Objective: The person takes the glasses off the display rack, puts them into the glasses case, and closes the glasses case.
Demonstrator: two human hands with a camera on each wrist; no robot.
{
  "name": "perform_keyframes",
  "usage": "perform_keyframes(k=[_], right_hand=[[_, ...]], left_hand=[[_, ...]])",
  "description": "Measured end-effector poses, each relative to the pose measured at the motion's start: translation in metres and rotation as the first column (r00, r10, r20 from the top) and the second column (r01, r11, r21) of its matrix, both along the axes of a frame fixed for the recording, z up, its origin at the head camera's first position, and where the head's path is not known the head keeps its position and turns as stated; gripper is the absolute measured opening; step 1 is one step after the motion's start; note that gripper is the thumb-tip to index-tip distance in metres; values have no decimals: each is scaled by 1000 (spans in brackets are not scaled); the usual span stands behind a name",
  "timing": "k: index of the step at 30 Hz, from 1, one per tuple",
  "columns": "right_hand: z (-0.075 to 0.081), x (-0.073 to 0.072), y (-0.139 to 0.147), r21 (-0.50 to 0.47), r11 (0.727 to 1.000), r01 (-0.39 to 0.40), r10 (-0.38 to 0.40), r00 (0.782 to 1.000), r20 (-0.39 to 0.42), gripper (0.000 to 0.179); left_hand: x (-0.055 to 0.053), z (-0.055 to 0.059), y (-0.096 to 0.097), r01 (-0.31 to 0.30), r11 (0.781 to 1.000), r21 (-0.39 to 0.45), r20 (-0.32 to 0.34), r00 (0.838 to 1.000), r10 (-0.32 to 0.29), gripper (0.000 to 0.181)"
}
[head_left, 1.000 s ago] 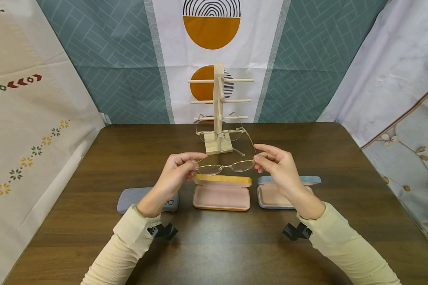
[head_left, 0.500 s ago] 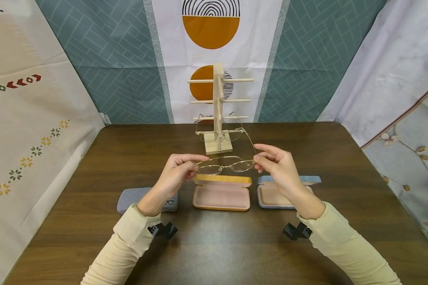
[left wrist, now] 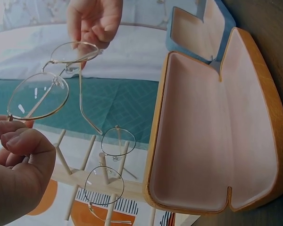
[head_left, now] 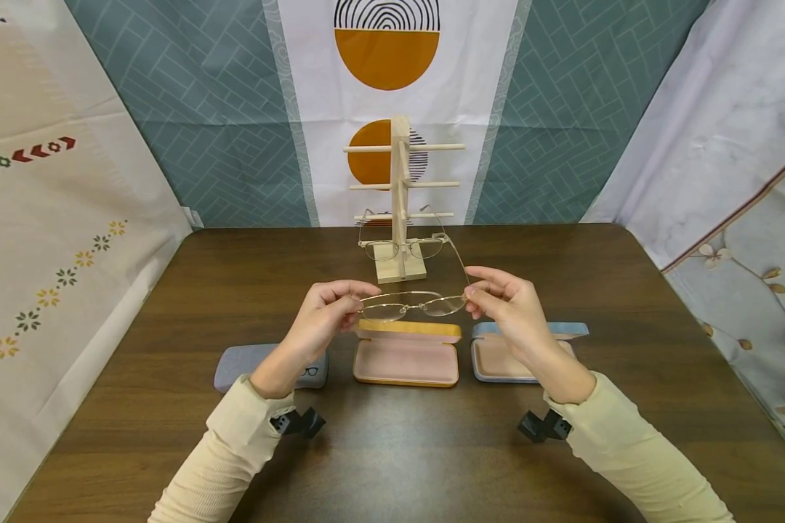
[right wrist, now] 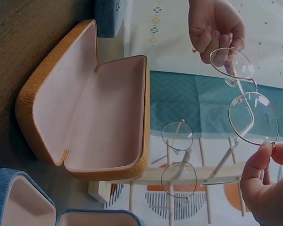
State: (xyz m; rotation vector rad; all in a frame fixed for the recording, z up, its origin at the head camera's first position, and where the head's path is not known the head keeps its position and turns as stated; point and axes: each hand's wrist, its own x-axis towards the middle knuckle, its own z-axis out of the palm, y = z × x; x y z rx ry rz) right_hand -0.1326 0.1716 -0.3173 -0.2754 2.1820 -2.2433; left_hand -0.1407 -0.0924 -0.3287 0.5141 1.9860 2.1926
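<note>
A pair of thin gold-rimmed eyeglasses [head_left: 413,307] is held up above the table, lenses toward me. My left hand [head_left: 323,309] pinches its left end near the hinge between thumb and fingers. At the other end, my right hand [head_left: 506,301] pinches the frame by the right hinge. The left temple lies folded across behind the lenses, while the right temple still points away from me. Just below is an orange glasses case [head_left: 405,363], lid up, with a bare pink lining. Both wrist views show the lenses [left wrist: 40,96] between the two hands.
Behind the hands stands a wooden display rack [head_left: 400,174] with several pegs; a second pair of glasses [head_left: 427,250] hangs low on it. A blue case [head_left: 490,367] lies open at right, partly behind my right forearm. At left lies a closed grey-blue case [head_left: 248,363].
The left temple has swung inward, from pointing back and right to lying folded behind the lenses. Both hands have stayed nearly in place on the eyeglasses.
</note>
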Motion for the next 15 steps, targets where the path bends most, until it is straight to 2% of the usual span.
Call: perform_keyframes(k=[8,15], right_hand=[[0,1,-1,14,1000,13,-13,1000,11,38],[-2,1,0,10,1000,4,-4,1000,12,39]], left_hand=[[4,-1,0,-100,994,-31,-9,995,100,15],[5,-2,-1,-109,994,-12,-12,994,108,13]])
